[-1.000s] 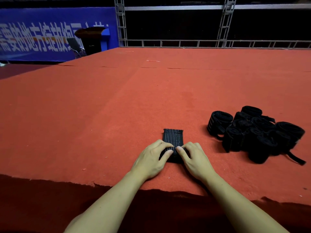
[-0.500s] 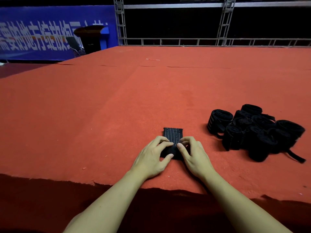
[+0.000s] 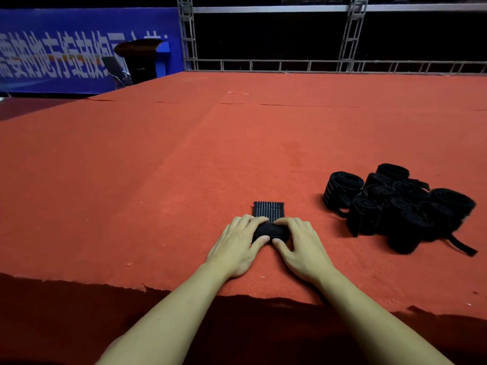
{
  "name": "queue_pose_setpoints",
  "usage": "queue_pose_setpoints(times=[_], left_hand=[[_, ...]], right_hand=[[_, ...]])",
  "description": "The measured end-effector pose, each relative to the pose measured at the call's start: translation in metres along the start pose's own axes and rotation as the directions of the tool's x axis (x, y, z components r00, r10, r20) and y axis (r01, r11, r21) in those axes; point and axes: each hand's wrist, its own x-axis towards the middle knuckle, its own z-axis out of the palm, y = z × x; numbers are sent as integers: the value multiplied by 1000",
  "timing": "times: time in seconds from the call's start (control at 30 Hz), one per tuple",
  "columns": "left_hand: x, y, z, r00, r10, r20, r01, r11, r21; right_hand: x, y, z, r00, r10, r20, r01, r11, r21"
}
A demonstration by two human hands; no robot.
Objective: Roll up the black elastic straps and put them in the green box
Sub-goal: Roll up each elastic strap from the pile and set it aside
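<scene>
A matt, ribbed black elastic strap (image 3: 268,209) is being seen at lower centre. The surface is being covered by rough, felt-like red carpet (image 3: 158,180). Grey metal trusses (image 3: 347,32) are being shown at the top.

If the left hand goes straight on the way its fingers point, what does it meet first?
The left hand points away from the person, over the roll. First comes the flat, unrolled end of the strap; beyond it only bare red carpet shows.

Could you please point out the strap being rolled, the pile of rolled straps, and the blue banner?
strap being rolled (image 3: 268,209): head view, on its flat ribbed end ahead of the fingers.
pile of rolled straps (image 3: 403,206): head view, on a middle roll.
blue banner (image 3: 66,48): head view, on its lettered face.
</scene>
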Motion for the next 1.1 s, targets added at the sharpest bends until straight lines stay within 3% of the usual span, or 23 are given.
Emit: queue_pose_setpoints(times=[0.37, 0.7, 0.87, 1.0, 1.1], left_hand=[[-5, 4, -4, 997, -2, -76, -5, 996, -90], [-12, 9, -11, 986, 132, -98, -143, 983, -114], [-9, 8, -8, 991, 90, -101, -99, 992, -79], [-7, 5, -6, 995, 42, -89, -47, 997, -56], [-7, 4, -6, 998, 39, -48, -41, 999, -23]], right_hand=[[-3, -5, -4, 1000, -21, -6, 22, 994, 106], [0, -5, -5, 998, 39, 44, -46, 987, 151], [-3, -6, -7, 999, 44, -11, -40, 970, 240], [-7, -8, -6, 997, -69, -38, 75, 983, 170], [-5, -6, -6, 997, -68, -27, 71, 987, 147]])
